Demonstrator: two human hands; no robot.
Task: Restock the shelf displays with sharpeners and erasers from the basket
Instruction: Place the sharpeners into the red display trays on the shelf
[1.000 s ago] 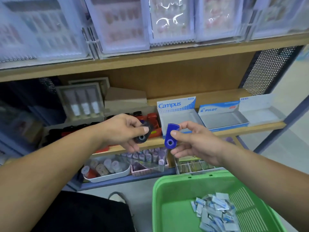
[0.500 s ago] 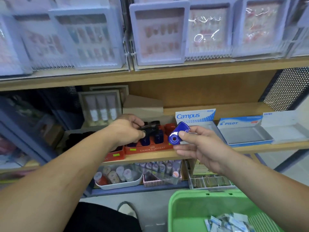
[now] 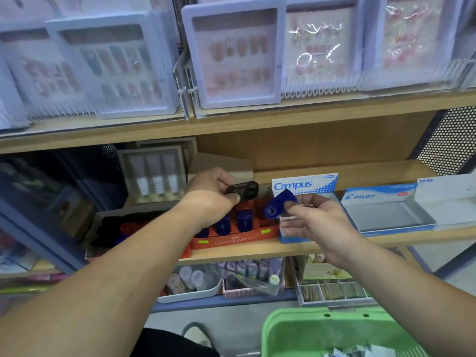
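My left hand [image 3: 211, 194] pinches a black sharpener [image 3: 243, 189] above the back of the red Faber-Castell display box [image 3: 235, 240] on the middle shelf. Two blue sharpeners [image 3: 243, 220] stand in the box's slots. My right hand [image 3: 313, 222] holds a blue sharpener [image 3: 279, 208] between thumb and fingers, just right of the red box and in front of the Campus box [image 3: 305, 185]. The green basket [image 3: 304, 331] sits at the bottom right, with wrapped erasers [image 3: 360, 351] barely showing at the frame's edge.
An empty Pilot box [image 3: 386, 215] and a white box [image 3: 448, 199] stand right of the Campus box. Nail sets fill the upper shelf [image 3: 231, 122]. Trays of small items [image 3: 195, 284] line the lower shelf. A dark pile [image 3: 121, 228] lies left of the red box.
Both hands rose from in front of the shelf edge up to the red display box. The left hand carried the black sharpener over its back row. The view tilted up, hiding most of the basket.
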